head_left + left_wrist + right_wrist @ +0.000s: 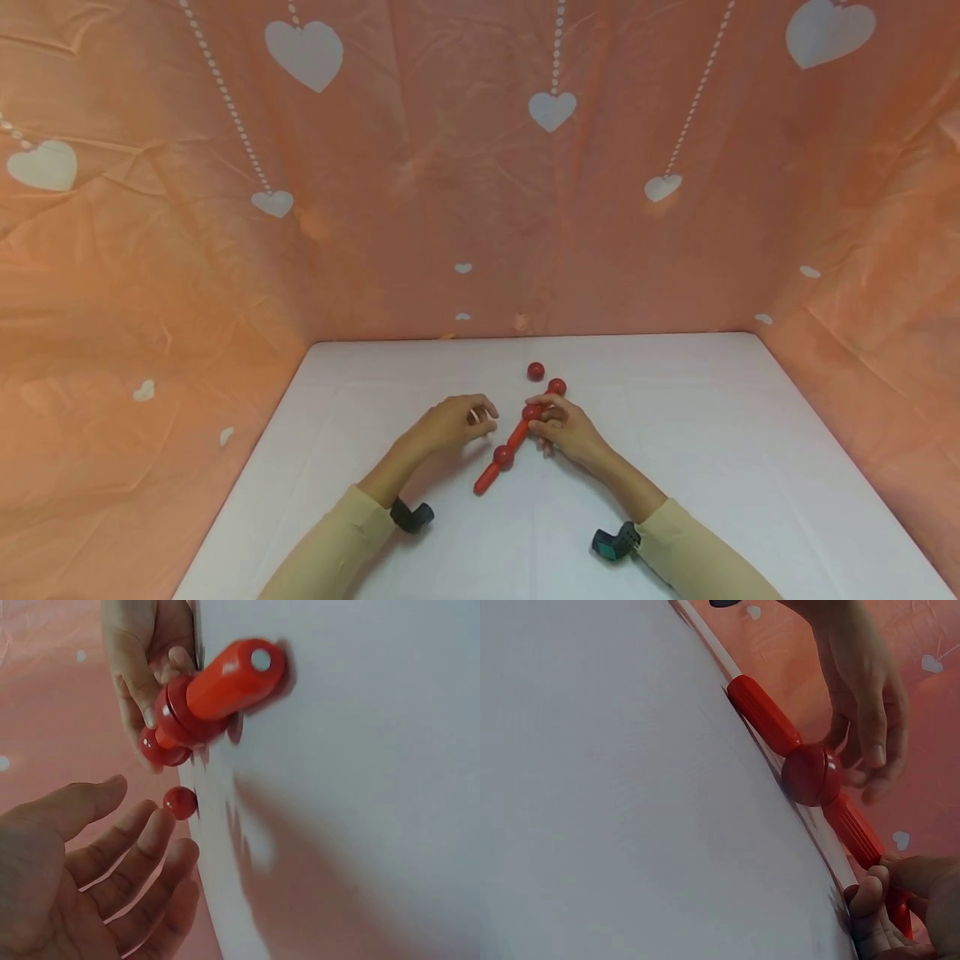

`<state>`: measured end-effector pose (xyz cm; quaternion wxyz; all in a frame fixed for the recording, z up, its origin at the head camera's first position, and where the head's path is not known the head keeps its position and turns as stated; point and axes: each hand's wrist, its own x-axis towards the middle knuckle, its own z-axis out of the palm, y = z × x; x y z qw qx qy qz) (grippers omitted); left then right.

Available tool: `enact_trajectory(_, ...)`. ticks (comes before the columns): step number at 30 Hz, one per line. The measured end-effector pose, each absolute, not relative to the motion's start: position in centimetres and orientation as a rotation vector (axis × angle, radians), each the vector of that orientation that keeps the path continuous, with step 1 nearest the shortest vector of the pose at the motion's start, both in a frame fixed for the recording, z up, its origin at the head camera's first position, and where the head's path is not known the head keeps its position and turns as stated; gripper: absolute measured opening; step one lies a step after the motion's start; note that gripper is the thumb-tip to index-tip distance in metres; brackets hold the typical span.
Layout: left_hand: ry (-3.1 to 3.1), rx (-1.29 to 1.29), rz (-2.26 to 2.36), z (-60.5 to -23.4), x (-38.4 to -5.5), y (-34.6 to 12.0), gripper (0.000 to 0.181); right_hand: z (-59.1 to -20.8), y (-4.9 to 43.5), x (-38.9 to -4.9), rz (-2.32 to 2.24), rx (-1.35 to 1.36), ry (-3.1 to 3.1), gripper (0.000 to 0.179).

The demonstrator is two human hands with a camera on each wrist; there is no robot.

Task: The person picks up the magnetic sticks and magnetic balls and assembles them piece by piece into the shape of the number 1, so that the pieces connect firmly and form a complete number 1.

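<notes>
A chain of red rods and red balls (504, 456) slants across the white table, its near end a bare rod (487, 478). In the left wrist view that rod's tip shows a round silvery disc. My right hand (573, 433) pinches the chain by a ball (531, 412) along its length, partly hidden by the fingers. Another ball (557, 387) caps the far end. To the left of the chain, my left hand (450, 421) hovers apart from it, fingers loosely bent around nothing. One loose red ball (536, 372) sits just beyond the far end.
The white table (660, 400) runs back to an orange sheet (480, 217) with white hearts, which also hangs at both sides. Dark wrist-worn cameras are strapped at the left cuff (412, 517) and the right cuff (616, 542).
</notes>
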<state>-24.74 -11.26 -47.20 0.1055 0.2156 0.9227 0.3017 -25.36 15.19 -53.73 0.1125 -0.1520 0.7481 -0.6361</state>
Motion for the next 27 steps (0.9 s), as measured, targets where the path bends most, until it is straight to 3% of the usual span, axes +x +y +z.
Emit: enact_trajectory(27,2.751,0.687,1.022,-48.8,-31.1,-8.2,0.037,-53.6,15.1,-25.1,-1.858,-0.432,2.209,0.045)
